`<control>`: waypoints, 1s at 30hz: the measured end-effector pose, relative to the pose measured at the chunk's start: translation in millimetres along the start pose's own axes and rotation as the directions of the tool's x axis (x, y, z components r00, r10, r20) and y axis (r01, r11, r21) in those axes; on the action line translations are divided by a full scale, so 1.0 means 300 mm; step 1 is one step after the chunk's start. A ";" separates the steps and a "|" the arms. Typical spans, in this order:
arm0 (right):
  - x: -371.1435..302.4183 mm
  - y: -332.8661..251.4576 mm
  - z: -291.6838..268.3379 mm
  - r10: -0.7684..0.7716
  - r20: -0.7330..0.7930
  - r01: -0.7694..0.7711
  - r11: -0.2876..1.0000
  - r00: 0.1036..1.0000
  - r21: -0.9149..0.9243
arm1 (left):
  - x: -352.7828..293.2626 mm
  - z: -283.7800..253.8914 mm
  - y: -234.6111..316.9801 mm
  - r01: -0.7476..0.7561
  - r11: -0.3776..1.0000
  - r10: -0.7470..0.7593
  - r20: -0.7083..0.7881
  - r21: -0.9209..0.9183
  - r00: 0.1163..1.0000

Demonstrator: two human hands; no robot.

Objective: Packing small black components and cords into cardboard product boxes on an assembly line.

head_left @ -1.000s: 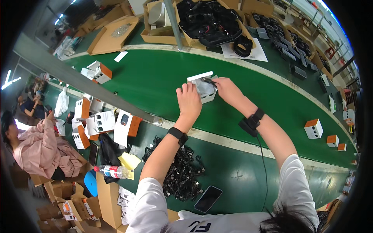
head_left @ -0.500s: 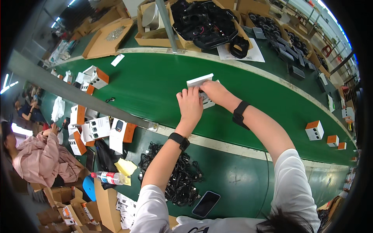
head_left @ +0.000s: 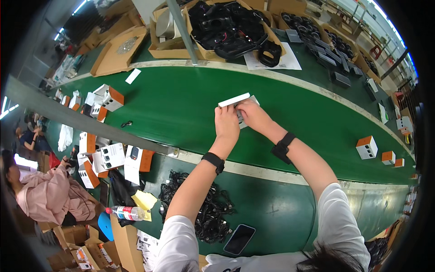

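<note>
Over the green conveyor belt (head_left: pixel 181 104) I hold a small white box with a raised flap (head_left: pixel 234 99). My left hand (head_left: pixel 227 123) is closed at the box's left side, fingertips just under the flap. My right hand (head_left: pixel 256 117) is closed at the box's right side, its fingers bent in at the opening. Part of the printed box wall shows between the hands; what lies inside is hidden by my fingers. Each wrist wears a black band.
Near me on the green table lie a heap of black cables (head_left: pixel 208 213), a phone (head_left: pixel 239 239) and a plastic bottle (head_left: pixel 129 213). Orange-and-white boxes stand at the left (head_left: pixel 111 156) and right (head_left: pixel 366 147). Beyond the belt are cartons of black parts (head_left: pixel 231 29). A person in pink (head_left: pixel 59 195) sits left.
Both hands have drawn slightly closer together and lower with the box. The right fingers have shifted along the opening, and the flap sits lower. The whole view has shifted slightly.
</note>
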State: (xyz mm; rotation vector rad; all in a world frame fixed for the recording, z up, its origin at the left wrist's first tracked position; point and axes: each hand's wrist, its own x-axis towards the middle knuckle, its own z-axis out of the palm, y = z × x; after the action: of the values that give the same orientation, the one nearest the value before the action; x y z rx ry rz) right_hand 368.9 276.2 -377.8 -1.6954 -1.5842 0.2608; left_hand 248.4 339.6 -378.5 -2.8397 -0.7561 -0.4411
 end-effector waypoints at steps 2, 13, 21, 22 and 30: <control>-0.010 0.010 0.006 -0.019 -0.044 0.017 0.999 0.999 -0.045 | -0.008 0.004 0.013 0.028 0.999 -0.027 0.031 -0.044 0.999; -0.078 -0.018 -0.032 0.226 -0.101 -0.187 0.936 0.969 0.298 | -0.105 0.048 0.009 -0.075 0.836 -0.065 -0.234 -0.543 0.970; -0.158 0.017 -0.015 0.244 -0.672 -0.061 0.957 0.699 0.284 | -0.092 0.056 0.051 -0.113 0.860 -0.018 -0.250 -0.498 0.968; -0.173 0.026 -0.001 0.360 -0.510 -0.106 0.882 0.782 0.460 | -0.091 0.051 0.056 -0.120 0.856 -0.019 -0.263 -0.502 0.965; -0.223 0.074 0.008 0.149 -0.316 -0.091 0.977 0.937 0.191 | -0.090 0.044 0.056 0.073 0.363 -0.374 -0.073 -0.929 0.925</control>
State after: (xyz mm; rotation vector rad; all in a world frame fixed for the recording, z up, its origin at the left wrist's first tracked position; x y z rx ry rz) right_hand 370.7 218.0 -417.3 -1.6064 -1.1804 0.1612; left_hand 237.6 315.9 -401.1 -3.4499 -1.1001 -1.8074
